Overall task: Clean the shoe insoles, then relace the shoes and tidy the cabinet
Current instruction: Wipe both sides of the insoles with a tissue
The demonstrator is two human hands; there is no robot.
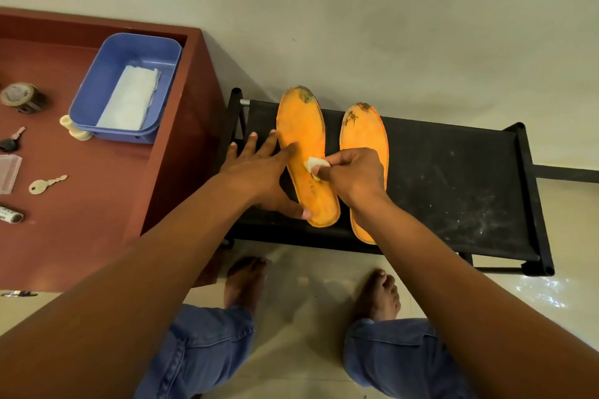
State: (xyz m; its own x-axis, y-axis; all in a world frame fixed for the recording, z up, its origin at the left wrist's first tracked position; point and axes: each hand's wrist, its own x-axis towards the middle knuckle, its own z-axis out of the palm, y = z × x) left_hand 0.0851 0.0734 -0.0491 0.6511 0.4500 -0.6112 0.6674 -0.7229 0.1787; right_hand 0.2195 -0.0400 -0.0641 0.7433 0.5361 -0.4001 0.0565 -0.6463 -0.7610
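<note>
My left hand (259,168) lies flat, fingers straight, pressing the left insole (304,152) onto the black rack (453,178). My right hand (353,172) pinches a white wipe (316,165) against that insole; right insole (363,133) just beside.

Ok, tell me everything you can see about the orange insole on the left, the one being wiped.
The left insole is orange, flat and foam-like, lying top side up on the black rack shelf, toe pointing away. Dark grime crusts its toe end. The left hand presses on its edge with straight fingers; the right hand pinches a small white wipe against its middle. The other insole lies beside it.
</note>
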